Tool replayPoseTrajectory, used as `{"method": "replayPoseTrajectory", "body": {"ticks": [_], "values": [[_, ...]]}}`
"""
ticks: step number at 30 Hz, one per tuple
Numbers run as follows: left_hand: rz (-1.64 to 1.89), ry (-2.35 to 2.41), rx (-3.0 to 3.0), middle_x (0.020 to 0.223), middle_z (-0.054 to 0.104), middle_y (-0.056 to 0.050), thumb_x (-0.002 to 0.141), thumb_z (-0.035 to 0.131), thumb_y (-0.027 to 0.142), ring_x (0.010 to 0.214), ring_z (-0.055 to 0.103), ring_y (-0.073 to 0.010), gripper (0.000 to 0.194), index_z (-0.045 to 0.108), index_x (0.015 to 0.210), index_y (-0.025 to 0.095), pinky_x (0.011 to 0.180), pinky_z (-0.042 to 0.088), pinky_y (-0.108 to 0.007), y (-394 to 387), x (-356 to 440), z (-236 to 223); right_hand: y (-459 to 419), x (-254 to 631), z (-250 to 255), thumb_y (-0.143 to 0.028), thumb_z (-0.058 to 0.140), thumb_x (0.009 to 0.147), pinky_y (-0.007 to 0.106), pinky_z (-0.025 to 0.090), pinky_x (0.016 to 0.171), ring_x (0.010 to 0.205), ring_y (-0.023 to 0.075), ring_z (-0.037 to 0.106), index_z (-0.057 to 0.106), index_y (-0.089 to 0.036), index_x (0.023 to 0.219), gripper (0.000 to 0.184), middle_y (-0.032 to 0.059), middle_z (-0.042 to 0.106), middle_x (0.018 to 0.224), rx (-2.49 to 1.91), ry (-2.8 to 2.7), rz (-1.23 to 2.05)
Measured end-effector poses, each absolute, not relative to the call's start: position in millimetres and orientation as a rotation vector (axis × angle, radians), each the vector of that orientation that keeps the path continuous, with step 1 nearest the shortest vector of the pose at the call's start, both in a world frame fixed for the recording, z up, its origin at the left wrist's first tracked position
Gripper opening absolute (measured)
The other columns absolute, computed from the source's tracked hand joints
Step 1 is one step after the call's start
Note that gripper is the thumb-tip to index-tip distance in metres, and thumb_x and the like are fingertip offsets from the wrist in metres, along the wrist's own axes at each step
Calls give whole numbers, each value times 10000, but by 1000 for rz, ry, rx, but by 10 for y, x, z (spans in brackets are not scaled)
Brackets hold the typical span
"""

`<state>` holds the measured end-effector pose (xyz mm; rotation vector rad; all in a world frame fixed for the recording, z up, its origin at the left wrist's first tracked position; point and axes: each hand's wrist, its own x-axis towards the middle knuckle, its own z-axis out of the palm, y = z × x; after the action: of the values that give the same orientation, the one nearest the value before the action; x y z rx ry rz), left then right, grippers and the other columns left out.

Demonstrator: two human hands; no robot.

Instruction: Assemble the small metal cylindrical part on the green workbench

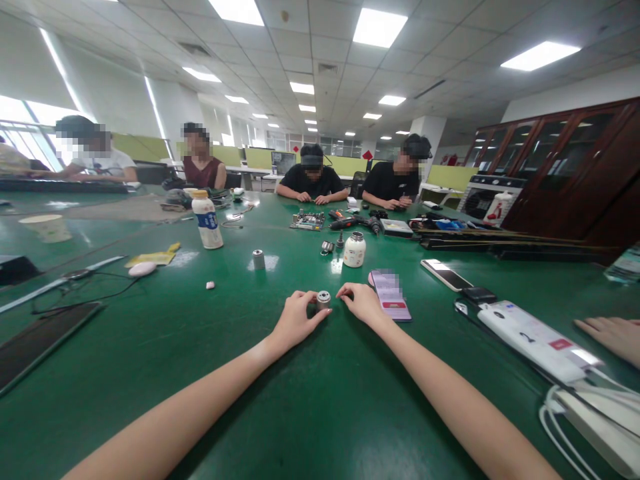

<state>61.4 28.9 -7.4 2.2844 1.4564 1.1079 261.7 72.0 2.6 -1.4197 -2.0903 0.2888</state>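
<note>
My left hand (297,317) has its thumb and fingers around a small silver metal cylinder (323,302), which stands upright on the green table and shows several holes in its top face. Just right of it, apart from the cylinder, is my right hand (363,301). Its fingers are bent together at the tips, and anything tiny between them is too small to make out. A phone (393,297) with a lit screen lies beside my right hand. Further back on the left stands a second metal cylinder (259,259), similar in look.
A cream jar (355,250) and a bottle (207,221) stand beyond my hands. A circuit board (309,220) and a power drill (353,221) lie farther back. On the right are a white phone (447,275), cables and another person's hand (613,333). Several people sit around the table.
</note>
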Motion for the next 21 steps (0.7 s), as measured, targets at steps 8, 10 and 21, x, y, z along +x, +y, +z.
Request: {"method": "replayPoseTrajectory", "body": {"ticks": [8, 10, 21], "values": [[1106, 1456, 2277, 911, 691, -57, 808, 649, 464, 923, 600, -250, 313, 659, 997, 215, 862, 469, -415, 300, 601, -89, 648, 2441, 257, -166, 614, 827, 281, 535, 808, 810, 147, 698, 682, -216, 856, 90, -7, 736, 838, -1093, -1859, 497], [1114, 1435, 2285, 925, 692, -57, 803, 657, 451, 933, 601, -248, 312, 658, 1013, 220, 865, 472, -411, 311, 593, -105, 576, 2360, 331, -169, 615, 825, 276, 535, 809, 819, 147, 700, 678, -213, 861, 84, -5, 735, 843, -1014, -1879, 546], [1107, 1422, 2307, 946, 678, -70, 791, 672, 444, 943, 599, -248, 324, 660, 1022, 216, 869, 478, -408, 317, 588, -117, 421, 2302, 461, -86, 585, 812, 281, 514, 809, 822, 159, 701, 694, -232, 848, 186, -15, 742, 840, -1026, -2063, 529]]}}
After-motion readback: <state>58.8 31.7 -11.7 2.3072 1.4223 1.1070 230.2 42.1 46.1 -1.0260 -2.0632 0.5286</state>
